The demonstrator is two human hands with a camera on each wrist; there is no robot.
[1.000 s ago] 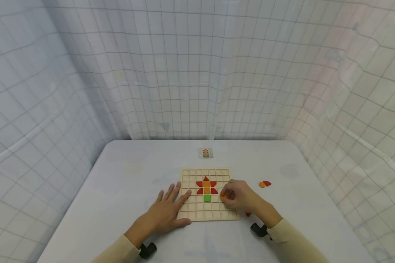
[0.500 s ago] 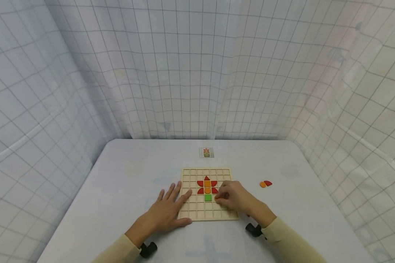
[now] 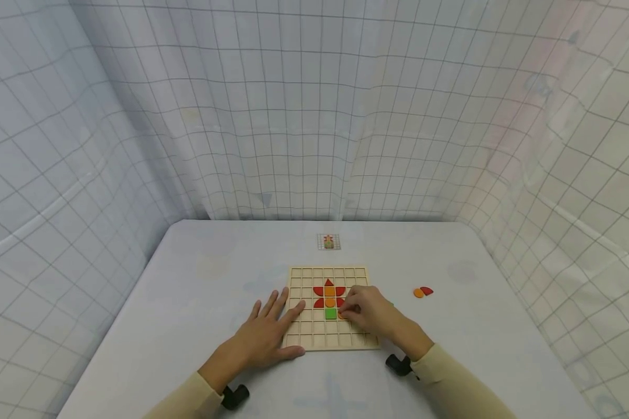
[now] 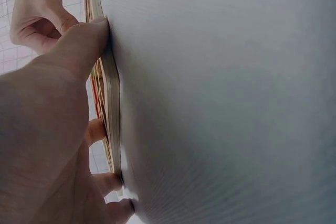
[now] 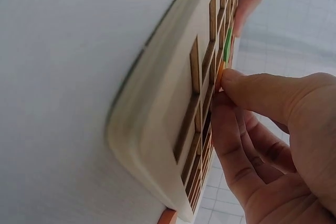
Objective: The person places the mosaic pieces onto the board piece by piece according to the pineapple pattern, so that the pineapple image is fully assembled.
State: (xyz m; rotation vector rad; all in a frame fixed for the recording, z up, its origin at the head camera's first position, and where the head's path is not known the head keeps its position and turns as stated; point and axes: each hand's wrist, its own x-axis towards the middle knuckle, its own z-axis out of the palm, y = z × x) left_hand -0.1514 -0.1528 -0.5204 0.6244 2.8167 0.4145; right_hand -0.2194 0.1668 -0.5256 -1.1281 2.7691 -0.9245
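A pale wooden grid board (image 3: pixel 314 340) lies on the white table. My left hand (image 3: pixel 264 331) rests spread on its left side, thumb at the near edge. My right hand (image 3: pixel 372 315) pinches a small orange tile (image 5: pixel 219 78) between thumb and fingertips, at the cell just right of a green square tile (image 3: pixel 331 313). Fingers cover most of the orange tile. Above the green square sit an orange round tile (image 3: pixel 329 302) and an orange square tile (image 3: pixel 329 291), flanked by curved red tiles (image 3: pixel 318 291), with a red triangle tile (image 3: pixel 329 283) on top.
A small pattern card (image 3: pixel 328 242) lies beyond the board. To the right are a loose orange round tile (image 3: pixel 418 293) and a red tile (image 3: pixel 427 290). Another reddish tile (image 5: pixel 168 216) lies beside the board's corner. Gridded cloth (image 3: pixel 283 116) hangs around the table.
My right hand has moved left across the board with the orange tile, from the right-hand cells to beside the green square. The left hand has stayed in place.
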